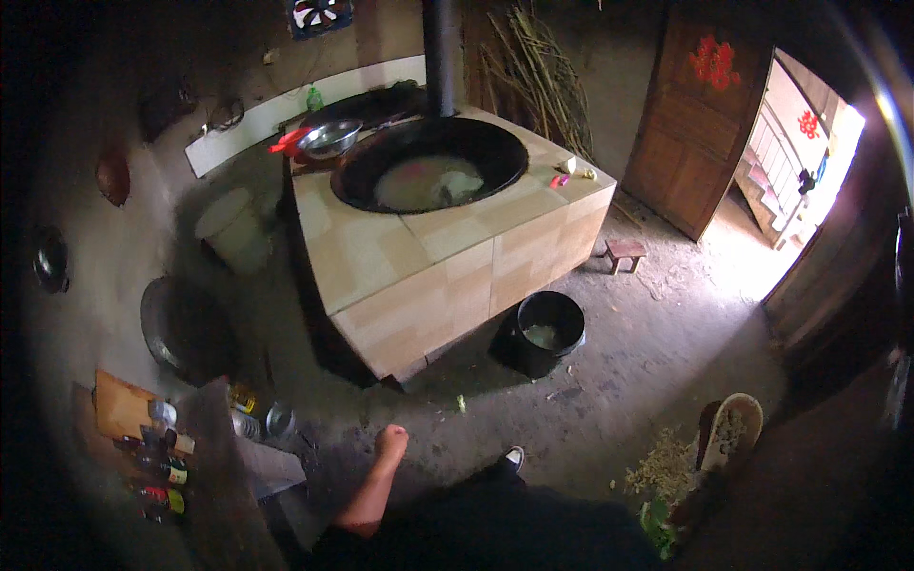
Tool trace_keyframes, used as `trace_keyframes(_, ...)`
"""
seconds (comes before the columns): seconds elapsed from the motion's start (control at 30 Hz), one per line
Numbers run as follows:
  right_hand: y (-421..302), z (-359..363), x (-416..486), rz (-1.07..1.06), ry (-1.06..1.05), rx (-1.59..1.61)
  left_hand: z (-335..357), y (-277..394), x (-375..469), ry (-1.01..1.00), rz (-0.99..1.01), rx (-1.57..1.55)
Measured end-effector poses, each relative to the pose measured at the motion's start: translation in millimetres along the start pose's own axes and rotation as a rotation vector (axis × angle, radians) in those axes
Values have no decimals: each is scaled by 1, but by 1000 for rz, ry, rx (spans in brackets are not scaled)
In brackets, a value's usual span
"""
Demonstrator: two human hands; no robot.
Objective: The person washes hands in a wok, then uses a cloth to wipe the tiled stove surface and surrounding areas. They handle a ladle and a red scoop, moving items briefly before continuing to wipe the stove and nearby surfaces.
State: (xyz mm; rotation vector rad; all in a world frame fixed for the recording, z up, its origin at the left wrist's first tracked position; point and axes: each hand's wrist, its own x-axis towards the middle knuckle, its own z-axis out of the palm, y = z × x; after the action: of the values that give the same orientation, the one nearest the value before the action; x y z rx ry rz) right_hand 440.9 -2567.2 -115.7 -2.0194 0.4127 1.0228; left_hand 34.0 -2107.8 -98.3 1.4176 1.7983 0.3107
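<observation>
My left hand (392, 444) hangs over the concrete floor at the lower middle, its fingers curled in and nothing visible in them. My right hand is out of view. Before me stands a tiled stove (421, 278) with a large black wok (503, 187) set into its top. Cloudy liquid (407, 185) lies in the wok, with a pale thing in it that I cannot make out. A metal basin (330, 139) and a red item (287, 143) rest on the stove's far left. A black bucket (575, 346) with some liquid sits on the floor against the stove's front.
A small wooden stool (625, 250) stands near the open wooden door (685, 135). Bundled sticks (550, 78) lean behind the stove. To the lower left is a wooden counter (218, 464) with bottles (161, 467). A scoop-like basket (750, 417) and plant scraps (660, 464) lie at the lower right.
</observation>
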Motion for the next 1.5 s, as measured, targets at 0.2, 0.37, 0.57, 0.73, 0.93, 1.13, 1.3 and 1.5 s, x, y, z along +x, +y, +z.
trace_keyframes(0.2,-112,23,80,-102,-21,-529,9,167,49,-79,313,-292)
trace_keyframes(0.37,-208,50,119,-259,-32,-867,-32,288,82,-55,518,-245)
trace_keyframes(0.57,-231,71,176,-302,-91,-1558,-84,422,171,61,703,-99)
trace_keyframes(0.73,-214,95,206,-167,-123,-1456,-83,522,291,159,798,17)
trace_keyframes(0.93,-361,183,200,-67,-38,-776,-69,589,511,313,635,376)
trace_keyframes(1.13,-479,253,187,-156,-22,-607,-63,619,665,354,326,503)
trace_keyframes(1.3,-510,268,179,-145,21,-621,-41,652,730,429,446,598)
trace_keyframes(1.5,-475,245,163,-55,93,-600,26,610,810,180,669,392)
